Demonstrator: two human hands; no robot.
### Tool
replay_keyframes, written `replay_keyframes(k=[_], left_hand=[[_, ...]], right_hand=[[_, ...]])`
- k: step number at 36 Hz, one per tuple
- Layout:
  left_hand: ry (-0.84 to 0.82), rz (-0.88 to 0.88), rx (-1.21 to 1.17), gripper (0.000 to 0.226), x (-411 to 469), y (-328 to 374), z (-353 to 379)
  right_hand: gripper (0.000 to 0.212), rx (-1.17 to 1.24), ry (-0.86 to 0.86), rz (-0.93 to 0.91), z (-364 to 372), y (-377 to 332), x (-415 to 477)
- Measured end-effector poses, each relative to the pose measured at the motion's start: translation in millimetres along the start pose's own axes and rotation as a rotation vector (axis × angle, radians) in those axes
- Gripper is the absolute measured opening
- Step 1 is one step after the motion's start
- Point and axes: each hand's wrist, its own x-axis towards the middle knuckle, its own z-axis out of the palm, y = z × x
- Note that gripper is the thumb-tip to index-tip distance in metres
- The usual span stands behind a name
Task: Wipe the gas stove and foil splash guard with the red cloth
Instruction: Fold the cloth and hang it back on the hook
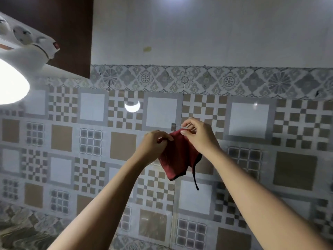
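The red cloth hangs in front of the patterned tiled wall, held up at about chest height. It has a dark edge and a thin dark string dangling from its lower right corner. My left hand pinches the cloth's upper left edge. My right hand pinches its upper right corner, fingers curled over the top. Both forearms reach up from the bottom of the view. Neither the gas stove nor the foil splash guard is in view.
A bright round lamp glares at the left edge under a white fixture. A dark brown panel stands at the upper left. Crinkled shiny material shows at the bottom left corner.
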Motion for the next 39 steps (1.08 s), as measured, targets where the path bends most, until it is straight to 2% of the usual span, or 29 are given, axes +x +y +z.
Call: replay_keyframes(k=[4, 8, 13, 17, 25, 29, 34, 39], left_hand=[[0.022, 0.018, 0.05, 0.021, 15, -19, 8], [0.041, 0.04, 0.107, 0.029, 34, -38, 15], [0.098, 0.064, 0.166, 0.035, 61, -54, 19], [0.067, 0.081, 0.189, 0.039, 74, -67, 25], [0.128, 0.113, 0.122, 0.037, 71, -83, 42], [0.095, 0.108, 0.024, 0.034, 64, -89, 41], [0.059, 0.123, -0.038, 0.035, 56, -93, 39], [0.151, 0.115, -0.057, 0.038, 55, -97, 43]], right_hand=[[0.01, -0.012, 0.02, -0.015, 17, 15, 15], [0.007, -0.056, 0.046, -0.041, 33, 24, 35], [0.004, -0.146, 0.128, -0.163, 49, 32, 55], [0.004, -0.218, 0.209, -0.24, 62, 46, 55], [0.005, -0.174, 0.301, -0.304, 80, 70, 30], [0.007, -0.172, 0.319, -0.333, 82, 72, 22], [0.011, -0.18, 0.312, -0.323, 84, 75, 12], [0.016, -0.17, 0.268, -0.27, 83, 73, 9]])
